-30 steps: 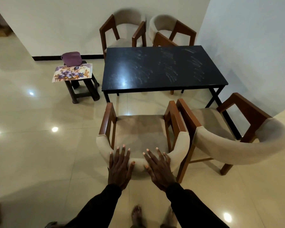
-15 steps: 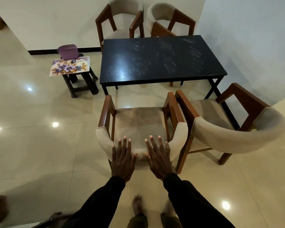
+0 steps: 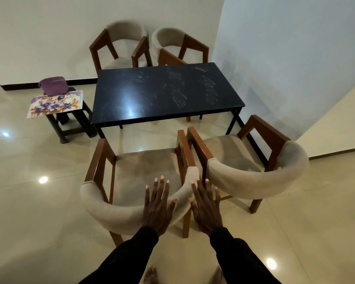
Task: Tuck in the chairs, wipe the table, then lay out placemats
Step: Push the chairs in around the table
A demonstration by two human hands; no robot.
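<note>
Chair (image 3: 131, 175) stands short of the table (image 3: 166, 93), beside a second chair (image 3: 254, 177). Left hand (image 3: 157, 208) lies flat on its padded back, right hand (image 3: 206, 210) at the back's end (fingers straight, holding nothing). Probably heavy, stiff; push the back.

Both hands shifted rightward along the near chair's backrest (image 3: 115, 210): the left hand (image 3: 157, 208) moved from its centre to the right half, the right hand (image 3: 206, 210) reached the end beside the neighbouring chair (image 3: 254, 181)
</note>
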